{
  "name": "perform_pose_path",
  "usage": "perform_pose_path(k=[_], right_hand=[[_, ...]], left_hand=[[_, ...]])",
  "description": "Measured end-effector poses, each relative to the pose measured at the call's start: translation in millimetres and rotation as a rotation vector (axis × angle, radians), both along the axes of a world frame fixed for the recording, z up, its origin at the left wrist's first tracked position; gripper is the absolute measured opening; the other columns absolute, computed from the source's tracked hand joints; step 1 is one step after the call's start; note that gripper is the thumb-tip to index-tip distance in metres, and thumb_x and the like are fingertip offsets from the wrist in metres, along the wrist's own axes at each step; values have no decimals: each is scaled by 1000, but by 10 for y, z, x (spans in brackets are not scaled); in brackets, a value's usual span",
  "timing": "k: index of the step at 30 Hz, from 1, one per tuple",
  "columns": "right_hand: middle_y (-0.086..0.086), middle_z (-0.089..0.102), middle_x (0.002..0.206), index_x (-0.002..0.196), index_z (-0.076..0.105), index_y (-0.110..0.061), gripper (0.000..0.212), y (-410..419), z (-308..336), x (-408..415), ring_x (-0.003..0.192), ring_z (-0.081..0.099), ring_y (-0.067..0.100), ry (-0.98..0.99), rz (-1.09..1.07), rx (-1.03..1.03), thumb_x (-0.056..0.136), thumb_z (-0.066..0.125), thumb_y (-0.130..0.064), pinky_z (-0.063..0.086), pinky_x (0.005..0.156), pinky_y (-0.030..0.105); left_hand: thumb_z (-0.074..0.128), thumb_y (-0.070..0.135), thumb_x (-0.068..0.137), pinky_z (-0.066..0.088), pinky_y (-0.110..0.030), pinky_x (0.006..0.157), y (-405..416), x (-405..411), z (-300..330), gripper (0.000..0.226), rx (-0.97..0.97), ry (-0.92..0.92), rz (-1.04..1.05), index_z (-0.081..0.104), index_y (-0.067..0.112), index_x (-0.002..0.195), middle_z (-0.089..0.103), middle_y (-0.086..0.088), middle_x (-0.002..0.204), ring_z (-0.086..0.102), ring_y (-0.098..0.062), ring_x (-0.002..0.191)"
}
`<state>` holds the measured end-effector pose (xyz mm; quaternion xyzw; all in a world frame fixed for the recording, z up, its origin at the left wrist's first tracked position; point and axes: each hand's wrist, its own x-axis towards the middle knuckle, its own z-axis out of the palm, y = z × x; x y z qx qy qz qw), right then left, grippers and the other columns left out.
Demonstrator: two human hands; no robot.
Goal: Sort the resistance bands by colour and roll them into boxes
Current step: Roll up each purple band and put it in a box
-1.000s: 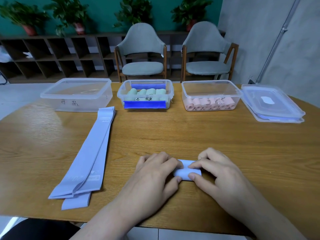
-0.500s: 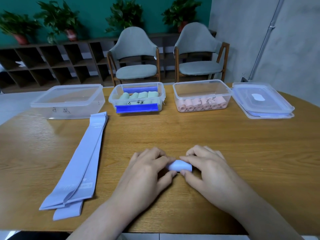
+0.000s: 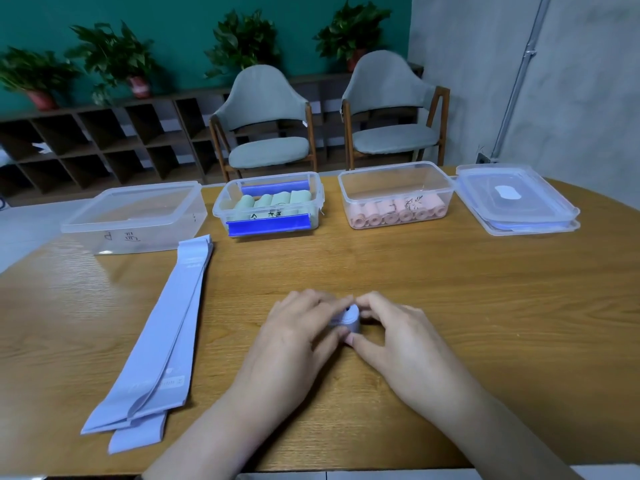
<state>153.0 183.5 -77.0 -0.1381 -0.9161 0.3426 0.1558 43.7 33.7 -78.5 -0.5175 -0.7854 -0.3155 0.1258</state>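
A rolled lavender band point(image 3: 349, 319) sits on the wooden table point(image 3: 450, 306) between my hands. My left hand point(image 3: 294, 337) and my right hand point(image 3: 398, 337) both curl their fingers round it, so most of the roll is hidden. Flat lavender bands point(image 3: 162, 341) lie stacked to the left. At the back stand three clear boxes: a left box point(image 3: 135, 216) with no rolls visible in it, a middle box point(image 3: 270, 206) with green rolls and blue clips, and a right box point(image 3: 394, 195) with pink rolls.
Stacked clear lids point(image 3: 516, 199) lie at the back right. Two grey chairs point(image 3: 266, 123) stand behind the table, with low shelves point(image 3: 86, 147) and potted plants along the wall. The table's near edge runs just below my forearms.
The band between my hands has gone from a flat, wide piece to a tight small roll. My hands have closed in round it and shifted slightly forward.
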Motion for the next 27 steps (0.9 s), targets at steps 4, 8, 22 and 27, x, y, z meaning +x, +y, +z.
perform_pose_path(k=[4, 8, 22, 27], right_hand=[[-26, 63, 105, 110, 61, -37, 23, 7, 1, -18, 108, 55, -4, 21, -15, -23, 88, 68, -37, 40, 103, 34], [-28, 65, 105, 109, 63, -37, 20, 5, 7, -5, 107, 56, -7, 34, -10, -53, 89, 68, -38, 41, 102, 33], [-26, 72, 106, 137, 55, -31, 50, -348, 455, -354, 105, 64, -8, 99, 148, -428, 90, 71, -27, 43, 90, 9], [-29, 71, 97, 114, 69, -32, 24, -628, 769, -868, 90, 63, -9, 199, 154, -278, 90, 69, -31, 43, 78, 3]], left_hand=[[56, 35, 99, 51, -45, 80, -8, 18, -79, 40, -50, 63, 7, 65, 21, 135, 65, 6, 112, 60, -20, 99], [57, 32, 98, 51, -43, 89, -13, 53, -58, 39, -38, -32, 5, 65, 24, 135, 66, 11, 118, 60, -14, 106], [69, 29, 95, 50, -20, 86, -512, -266, 538, 10, 196, -732, 3, 73, 35, 102, 73, 20, 101, 65, 1, 98], [70, 21, 94, 48, -18, 75, -1012, -870, 777, 4, 509, -727, 133, 73, 20, 97, 74, 2, 89, 65, -10, 84]])
